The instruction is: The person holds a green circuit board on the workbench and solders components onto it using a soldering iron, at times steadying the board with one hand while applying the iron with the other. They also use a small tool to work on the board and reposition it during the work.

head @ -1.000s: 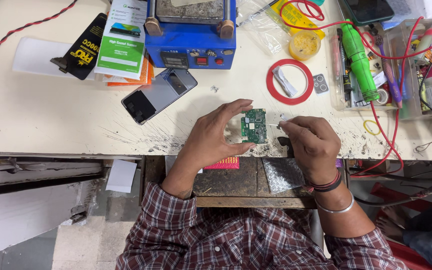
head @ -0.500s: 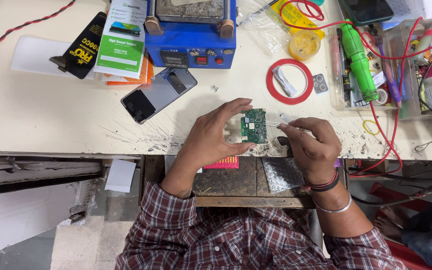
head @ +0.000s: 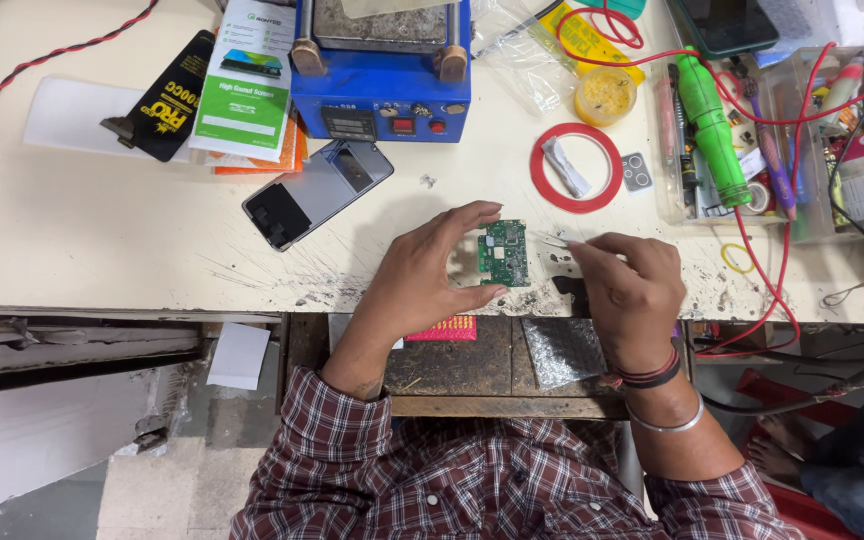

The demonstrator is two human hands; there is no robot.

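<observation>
Green circuit board (head: 503, 253) held over the table's (head: 82, 225) front edge, worked with fine tweezers (head: 549, 240).

The left hand (head: 430, 268) grips the board between thumb and fingers; its left edge is hidden behind them. The right hand (head: 630, 285) is closed around the tweezers, whose tips reach the board's right edge; the handle is concealed in the fist. Board components are too small to identify. Further back lie a grey phone (head: 317, 194), a red tape ring (head: 576, 167) and a blue heating unit (head: 382, 75), cut off at the top.
</observation>
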